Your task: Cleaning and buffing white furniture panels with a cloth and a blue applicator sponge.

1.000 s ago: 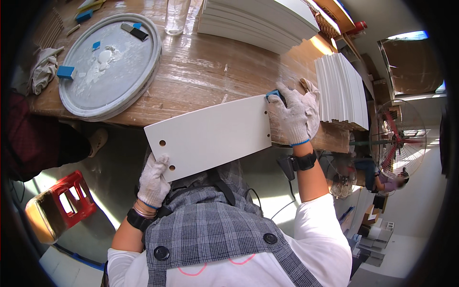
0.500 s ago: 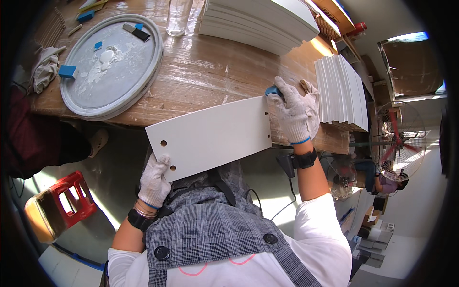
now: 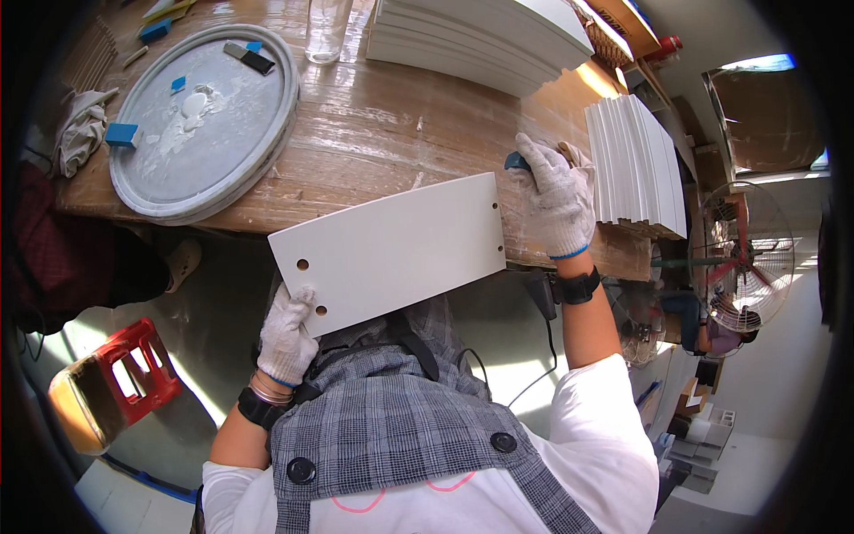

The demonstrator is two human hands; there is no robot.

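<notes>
A white board [image 3: 391, 249] with a gently curved long edge slants across the table's front edge. Two larger holes show at its left end and two small ones at its right. My left hand [image 3: 287, 338], in a white knitted glove, grips the board's lower left corner, thumb on top. My right hand [image 3: 560, 196], gloved alike, is closed round a small blue block [image 3: 516, 161], just beyond the board's right end and apart from it. Most of that block is hidden by the fingers.
The wooden table [image 3: 374, 133] bears a round grey lid [image 3: 231, 160] with white paste, a scraper [image 3: 249, 59] and blue pieces. White boards are stacked at the back [image 3: 471, 44] and right [image 3: 632, 169]. A clear bottle [image 3: 326, 31] stands behind. A red stool [image 3: 138, 369] is at left.
My right hand has moved slightly right with the blue block, away from the board's end. The board's right end has risen a little; my left hand keeps its grip.
</notes>
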